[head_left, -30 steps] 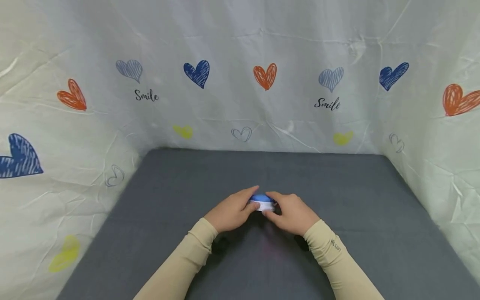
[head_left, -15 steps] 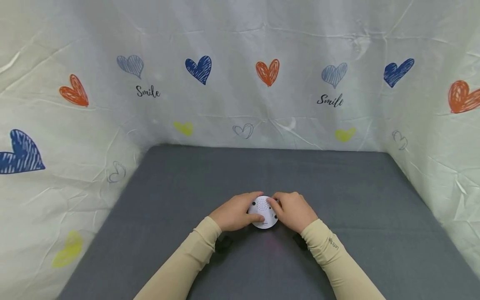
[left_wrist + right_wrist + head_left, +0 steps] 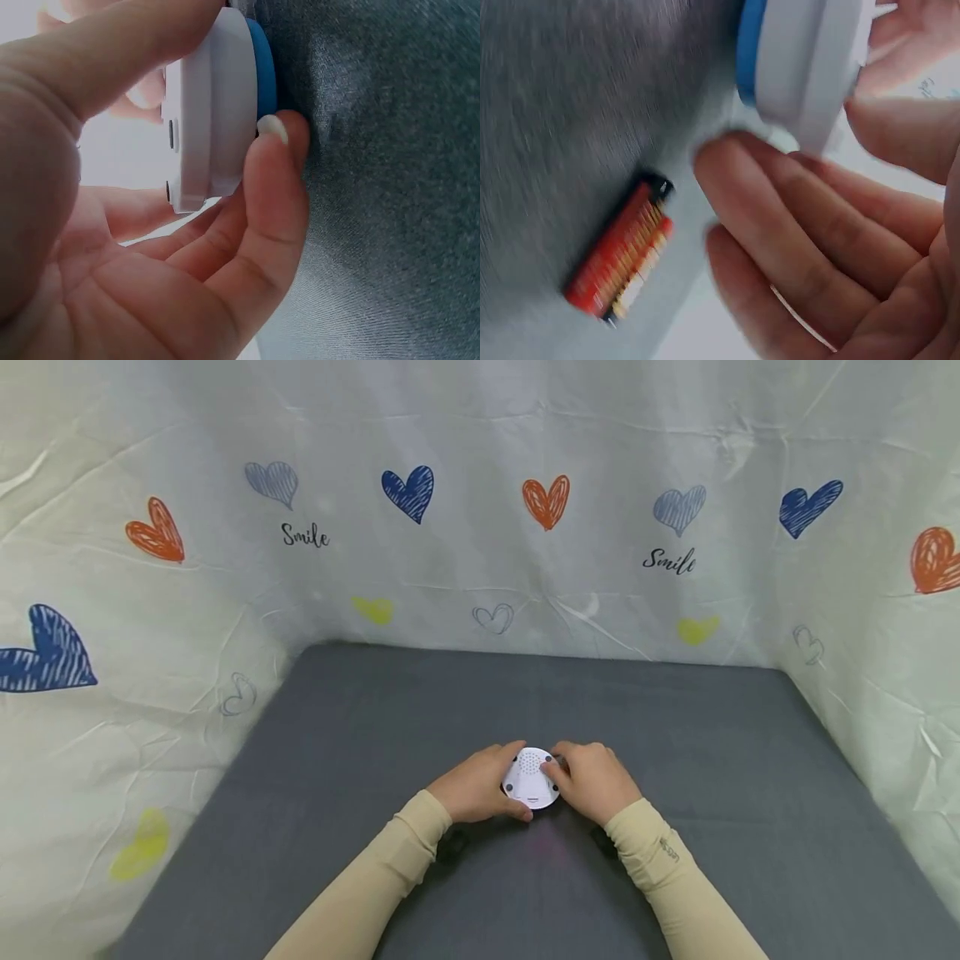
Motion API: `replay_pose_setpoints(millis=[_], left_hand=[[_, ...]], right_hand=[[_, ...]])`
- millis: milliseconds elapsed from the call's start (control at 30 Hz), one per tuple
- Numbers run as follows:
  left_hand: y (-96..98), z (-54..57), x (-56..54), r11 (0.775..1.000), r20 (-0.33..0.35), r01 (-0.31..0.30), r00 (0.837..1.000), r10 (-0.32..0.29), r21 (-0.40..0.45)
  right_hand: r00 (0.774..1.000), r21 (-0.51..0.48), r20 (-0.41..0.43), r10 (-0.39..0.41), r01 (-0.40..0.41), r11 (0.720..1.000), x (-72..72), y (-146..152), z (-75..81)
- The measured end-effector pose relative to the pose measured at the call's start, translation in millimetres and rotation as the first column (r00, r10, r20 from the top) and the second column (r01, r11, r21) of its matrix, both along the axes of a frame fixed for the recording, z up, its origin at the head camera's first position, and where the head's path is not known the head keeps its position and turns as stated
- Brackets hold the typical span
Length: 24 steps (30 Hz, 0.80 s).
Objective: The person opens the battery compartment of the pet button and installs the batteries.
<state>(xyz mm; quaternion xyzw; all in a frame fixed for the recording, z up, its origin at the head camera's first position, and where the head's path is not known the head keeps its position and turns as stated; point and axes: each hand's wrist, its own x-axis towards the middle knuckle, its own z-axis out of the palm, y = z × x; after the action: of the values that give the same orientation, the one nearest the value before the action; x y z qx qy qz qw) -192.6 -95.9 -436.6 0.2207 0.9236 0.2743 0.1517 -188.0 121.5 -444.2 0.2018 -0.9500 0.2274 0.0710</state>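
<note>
1x round white disc (image 3: 532,781) with blue underside, mid-table between 2 hands, white face up, blue side toward the dark grey cloth (image 3: 675,718); can't tell if it touches the cloth. Face has a patch of small holes, 4 dark spots round the edge, 1 line of tiny print, too small to read

Left hand (image 3: 480,789): holding the disc by its rim, thumb on near side, fingers curled round far side and under to the blue part. Right hand (image 3: 598,783): thumb on face near right edge, fingers bent by the far right rim; can't tell if they grip it

2x batteries (image 3: 615,247), red and gold with black, side by side on the cloth near the right fingers; printing blurred

2x beige sleeves (image 3: 682,868), small dark lettering on the right one, unreadable

White curtain (image 3: 465,427) behind and both sides: 14 hearts (image 3: 546,503) showing (3 dark blue, 3 orange, 3 yellow, 3 outline, 2 light blue), "Smile" (image 3: 305,535) printed 2x
</note>
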Motion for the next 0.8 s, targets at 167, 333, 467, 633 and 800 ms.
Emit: replay_pose_setpoints(millis=[167,333,467,633,800], left_hand=[[-1.1,-1.4,0.3,1.0,0.004,0.005,1.0,-0.005,0.001],[-2.8,-2.3,0.0,0.999,0.006,0.015,1.0,-0.015,0.03],[-2.7,-3.0,0.3,1.0,-0.001,0.018,1.0,-0.018,0.026],[-1.2,-1.7,1.1,0.999,-0.004,0.027,1.0,-0.027,0.028],[-1.7,1.1,2.6,0.999,0.014,0.015,1.0,-0.016,0.039]], right_hand=[[0.988,0.033,-0.053,0.146,-0.144,0.989,6.1,0.2,7.6],[0.958,0.084,-0.055,0.282,-0.277,0.957,8.9,-2.9,10.3],[0.952,0.096,-0.05,0.302,-0.297,0.95,10.0,-3.1,10.7],[0.937,0.108,-0.088,0.339,-0.329,0.938,10.3,-2.2,10.4],[0.913,0.141,-0.168,0.373,-0.352,0.925,9.0,-3.8,7.7]])
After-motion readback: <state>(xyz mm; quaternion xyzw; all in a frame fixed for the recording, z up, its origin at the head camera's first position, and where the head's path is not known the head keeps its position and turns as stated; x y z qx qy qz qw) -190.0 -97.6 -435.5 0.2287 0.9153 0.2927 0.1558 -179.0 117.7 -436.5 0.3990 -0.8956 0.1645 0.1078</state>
